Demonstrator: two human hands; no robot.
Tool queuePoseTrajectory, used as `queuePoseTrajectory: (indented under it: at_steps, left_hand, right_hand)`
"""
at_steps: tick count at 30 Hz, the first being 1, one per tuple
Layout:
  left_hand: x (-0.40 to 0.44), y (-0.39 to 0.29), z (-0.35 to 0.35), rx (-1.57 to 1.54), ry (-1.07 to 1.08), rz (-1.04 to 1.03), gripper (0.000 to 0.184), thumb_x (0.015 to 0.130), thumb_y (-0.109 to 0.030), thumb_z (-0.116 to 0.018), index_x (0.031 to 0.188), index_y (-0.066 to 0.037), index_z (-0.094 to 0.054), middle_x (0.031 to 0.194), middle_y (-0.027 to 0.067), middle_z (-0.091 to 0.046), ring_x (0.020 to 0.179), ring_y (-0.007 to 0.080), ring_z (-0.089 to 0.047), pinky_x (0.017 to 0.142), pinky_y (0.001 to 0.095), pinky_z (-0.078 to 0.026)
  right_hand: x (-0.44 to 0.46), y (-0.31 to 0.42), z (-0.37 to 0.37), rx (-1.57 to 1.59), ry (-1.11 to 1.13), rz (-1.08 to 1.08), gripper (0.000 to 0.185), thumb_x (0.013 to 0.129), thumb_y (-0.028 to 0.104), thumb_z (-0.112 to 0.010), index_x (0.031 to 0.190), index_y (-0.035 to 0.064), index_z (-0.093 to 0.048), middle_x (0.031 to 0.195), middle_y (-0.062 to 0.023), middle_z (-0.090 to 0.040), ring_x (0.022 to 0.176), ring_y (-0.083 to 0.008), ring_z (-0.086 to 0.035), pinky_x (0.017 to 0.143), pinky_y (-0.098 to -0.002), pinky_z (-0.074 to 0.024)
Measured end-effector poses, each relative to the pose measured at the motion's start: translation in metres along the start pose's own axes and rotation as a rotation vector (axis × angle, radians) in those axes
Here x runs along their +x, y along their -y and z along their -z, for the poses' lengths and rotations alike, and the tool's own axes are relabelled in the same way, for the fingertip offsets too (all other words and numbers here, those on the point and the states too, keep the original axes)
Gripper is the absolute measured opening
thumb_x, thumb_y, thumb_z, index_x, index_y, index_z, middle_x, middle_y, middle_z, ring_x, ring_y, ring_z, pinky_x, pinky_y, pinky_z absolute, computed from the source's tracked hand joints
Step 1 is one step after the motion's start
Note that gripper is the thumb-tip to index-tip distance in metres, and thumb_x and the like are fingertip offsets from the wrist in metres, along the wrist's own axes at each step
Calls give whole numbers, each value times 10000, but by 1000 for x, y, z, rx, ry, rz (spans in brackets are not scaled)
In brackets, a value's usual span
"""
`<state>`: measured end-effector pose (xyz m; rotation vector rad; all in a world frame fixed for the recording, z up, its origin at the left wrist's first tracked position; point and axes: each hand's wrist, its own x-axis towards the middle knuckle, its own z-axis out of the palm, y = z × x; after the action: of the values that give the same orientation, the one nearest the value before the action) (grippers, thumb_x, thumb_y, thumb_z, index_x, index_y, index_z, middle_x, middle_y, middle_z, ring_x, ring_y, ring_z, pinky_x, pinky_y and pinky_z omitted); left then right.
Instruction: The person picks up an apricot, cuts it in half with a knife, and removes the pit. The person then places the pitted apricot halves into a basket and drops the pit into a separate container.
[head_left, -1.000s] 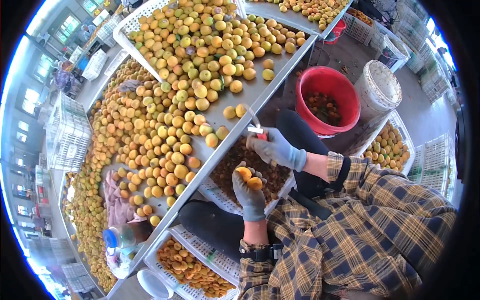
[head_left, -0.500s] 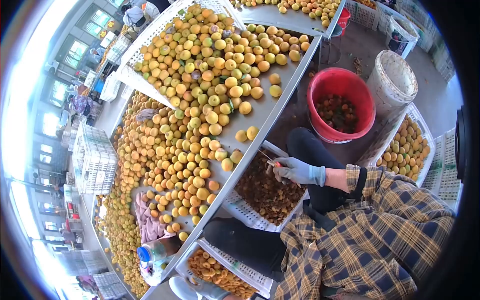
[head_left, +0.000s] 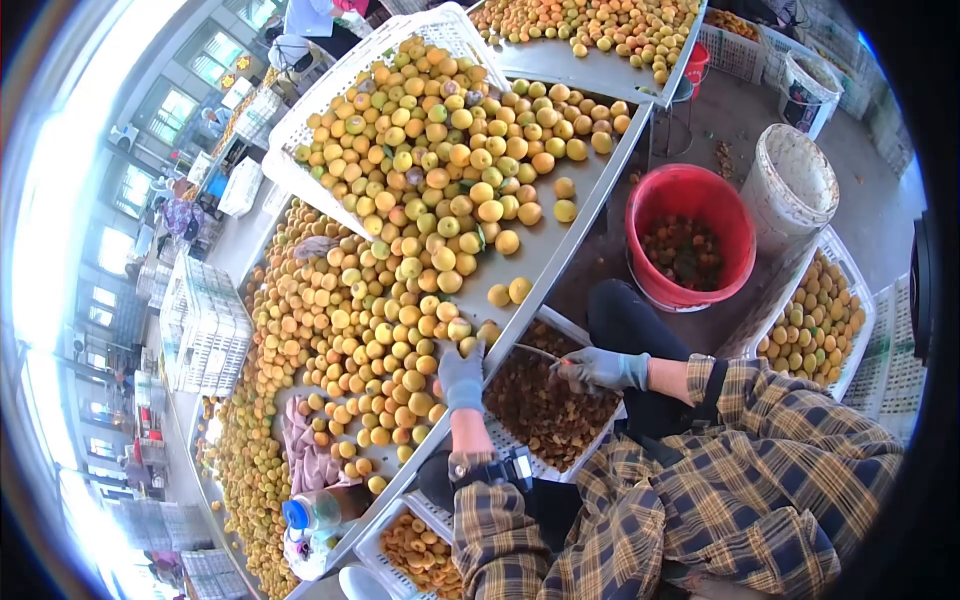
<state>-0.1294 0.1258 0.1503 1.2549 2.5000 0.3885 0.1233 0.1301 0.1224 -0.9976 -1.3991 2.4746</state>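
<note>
My left hand [head_left: 461,376], in a grey-blue glove, reaches over the near edge of the metal table. Its fingers are apart around an apricot [head_left: 467,346] at the edge of the pile; whether they grip it is hard to see. My right hand [head_left: 603,370], gloved too, is closed on the reddish handle of a thin metal tool [head_left: 537,351], perhaps a knife, its slim end pointing left. Below that tool stands a white crate [head_left: 530,455] holding dark brown pieces, perhaps pits. Halved orange apricots [head_left: 418,552] lie in another crate beside my leg.
A tipped white crate [head_left: 283,165] spills apricots across the table [head_left: 545,235]. To the right are a red bucket [head_left: 640,215] with fruit scraps, a white bucket [head_left: 800,180] and a crate of apricots [head_left: 812,325]. A blue-capped bottle [head_left: 325,508] and pink cloth [head_left: 307,447] lie near the table edge.
My left hand has moved from low down by the crate of halved apricots up to the pile. My right hand still holds the thin tool over the brown pieces. The view has shifted slightly.
</note>
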Motion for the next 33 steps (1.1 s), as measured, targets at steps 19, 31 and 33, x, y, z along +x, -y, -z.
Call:
queuePoseTrajectory:
  at_steps: [19,31,33]
  left_hand:
    - [-150,7,-24,-2353,602,210,405,898,-206,-574,1237,-8,-473,1171,134,-544,1075,266,-528,940,397,-452]
    - [-159,9,-38,-2270,600,313,437,864,-461,-581,966,-36,-568,883,93,-587,807,216,-556,712,311,-483]
    - [-159,10,-44,-2298,574,310,452,871,-471,-565,1000,-37,-567,887,94,-588,808,218,-556,717,318,-482]
  right_hand:
    - [-69,26,-56,-536,-126,393,291,951,305,-486,967,17,-527,691,-161,-582,618,-252,-558,612,-332,-447]
    - [-64,1,-65,-483,-63,281,324,949,324,-498,967,1,-524,724,-143,-571,669,-197,-540,642,-333,-447]
    - [-67,4,-70,-495,-81,311,337,945,333,-500,961,-3,-524,746,-183,-576,659,-264,-543,641,-346,-445]
